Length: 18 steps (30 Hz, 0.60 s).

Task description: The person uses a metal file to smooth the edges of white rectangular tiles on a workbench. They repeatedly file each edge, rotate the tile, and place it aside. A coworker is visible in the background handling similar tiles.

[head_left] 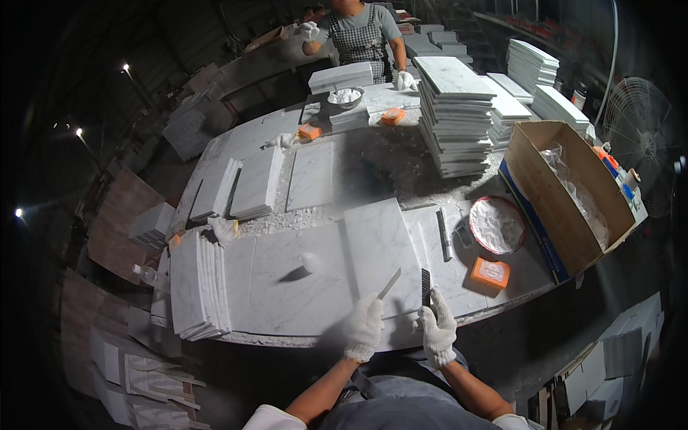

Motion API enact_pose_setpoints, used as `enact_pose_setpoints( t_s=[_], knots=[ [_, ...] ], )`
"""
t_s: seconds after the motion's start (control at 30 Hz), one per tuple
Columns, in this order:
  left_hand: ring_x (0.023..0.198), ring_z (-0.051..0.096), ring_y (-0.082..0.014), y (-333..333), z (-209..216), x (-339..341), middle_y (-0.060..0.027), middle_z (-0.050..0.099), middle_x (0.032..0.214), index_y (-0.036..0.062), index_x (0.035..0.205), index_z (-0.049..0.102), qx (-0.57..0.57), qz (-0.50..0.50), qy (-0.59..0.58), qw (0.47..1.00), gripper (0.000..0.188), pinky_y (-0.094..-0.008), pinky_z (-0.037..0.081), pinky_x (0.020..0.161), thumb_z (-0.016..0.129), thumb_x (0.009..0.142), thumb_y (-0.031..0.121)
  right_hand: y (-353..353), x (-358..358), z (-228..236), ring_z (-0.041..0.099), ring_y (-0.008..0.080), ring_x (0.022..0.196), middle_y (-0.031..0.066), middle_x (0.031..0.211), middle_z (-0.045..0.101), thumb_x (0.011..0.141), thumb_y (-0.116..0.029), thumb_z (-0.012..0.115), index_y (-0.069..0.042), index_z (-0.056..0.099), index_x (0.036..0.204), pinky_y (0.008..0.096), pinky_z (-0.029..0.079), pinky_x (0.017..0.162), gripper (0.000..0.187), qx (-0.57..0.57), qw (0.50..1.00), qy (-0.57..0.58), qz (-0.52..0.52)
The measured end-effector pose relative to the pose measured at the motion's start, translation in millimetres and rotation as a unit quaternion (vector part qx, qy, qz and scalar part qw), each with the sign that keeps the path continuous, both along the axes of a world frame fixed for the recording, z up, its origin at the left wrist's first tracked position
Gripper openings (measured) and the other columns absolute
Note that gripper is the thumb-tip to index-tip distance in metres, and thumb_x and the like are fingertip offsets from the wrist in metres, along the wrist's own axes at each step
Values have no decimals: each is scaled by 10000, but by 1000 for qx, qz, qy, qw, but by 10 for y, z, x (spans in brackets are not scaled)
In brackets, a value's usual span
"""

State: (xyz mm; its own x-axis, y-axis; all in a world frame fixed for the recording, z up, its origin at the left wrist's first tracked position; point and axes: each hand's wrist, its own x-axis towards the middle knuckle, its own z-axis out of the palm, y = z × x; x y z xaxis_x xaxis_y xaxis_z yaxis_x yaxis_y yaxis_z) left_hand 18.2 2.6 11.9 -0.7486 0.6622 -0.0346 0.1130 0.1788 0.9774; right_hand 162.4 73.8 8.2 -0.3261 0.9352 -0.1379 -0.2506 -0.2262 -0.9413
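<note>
My left hand (364, 328), in a white knit glove, is closed on a thin grey blade (390, 284) that points up and to the right. In my gloved right hand (438, 331) is a narrow dark ribbed strip (426, 285), held upright; its kind is unclear. Both hands are at the table's near edge, in front of a white grey-veined marble tile (374, 240), which lies slightly turned on other tiles. A pale round blurred lump (308, 263) shows left of it, above a flat tile (287, 301).
Right of the tile are a bowl of white powder (497, 224), an orange box (490, 274) and a slim silvery tube (445, 233). A cardboard box (562, 193) and tall tile stack (456, 115) stand beyond. Tiles lean at left (197, 287). A co-worker (362, 39) stands across the table.
</note>
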Motion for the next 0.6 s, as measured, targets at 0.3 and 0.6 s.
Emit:
enact_pose_setpoints(
  t_s=[0.3,0.6],
  knots=[
    [582,611,-112,-6,-83,-27,-65,722,903,9,1281,648,10,-2,3,1000,374,-268,518,581,608,1036,289,37,3,66,599,90,708,65,1099,639,1006,-16,586,24,410,1526,245,544,640,550,-71,997,30,-11],
    [580,602,-104,15,84,9,-61,695,830,-6,1231,677,-12,16,-6,1000,322,-265,504,552,618,1019,231,98,87,157,628,85,686,40,913,689,973,-115,629,30,515,1462,241,534,666,523,-20,998,-39,-43]
  ],
)
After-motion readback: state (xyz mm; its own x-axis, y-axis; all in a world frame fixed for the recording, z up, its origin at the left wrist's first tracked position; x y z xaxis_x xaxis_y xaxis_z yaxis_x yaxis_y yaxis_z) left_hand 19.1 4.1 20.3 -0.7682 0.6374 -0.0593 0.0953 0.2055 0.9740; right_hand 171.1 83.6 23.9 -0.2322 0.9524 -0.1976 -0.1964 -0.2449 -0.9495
